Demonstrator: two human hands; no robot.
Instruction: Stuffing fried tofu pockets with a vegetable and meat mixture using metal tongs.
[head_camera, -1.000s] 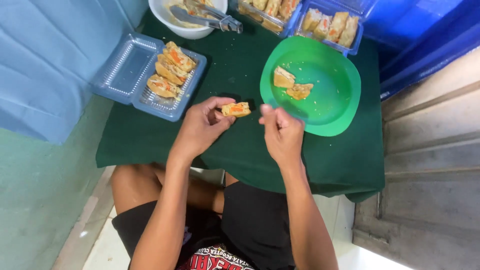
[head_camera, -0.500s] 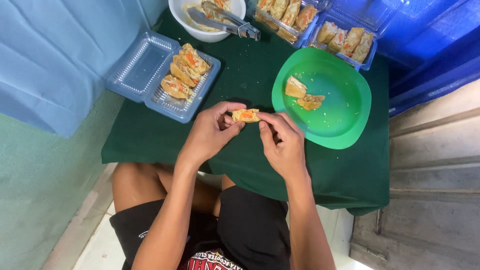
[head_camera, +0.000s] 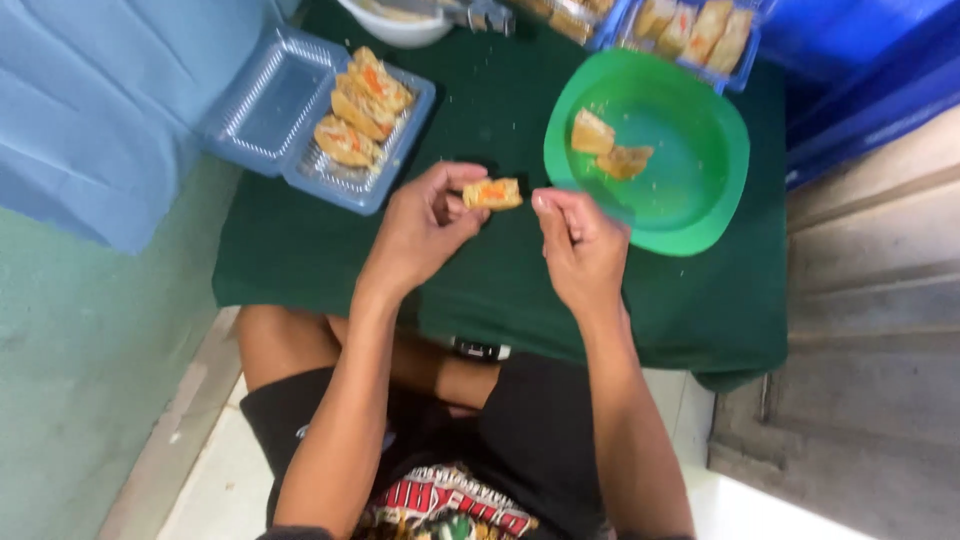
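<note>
The small piece of fried snack (head_camera: 492, 193) is golden-brown and roughly rectangular, its cut face turned upward to show an orange and pale filling. It is held flat above the green-clothed table (head_camera: 300, 250), pinched at its left end by the fingertips of the left hand (head_camera: 420, 228), while the right hand (head_camera: 583, 245) has its fingertips just beside the right end, whether touching cannot be told. It hovers over the middle of the table, nearer the front edge than the back one.
</note>
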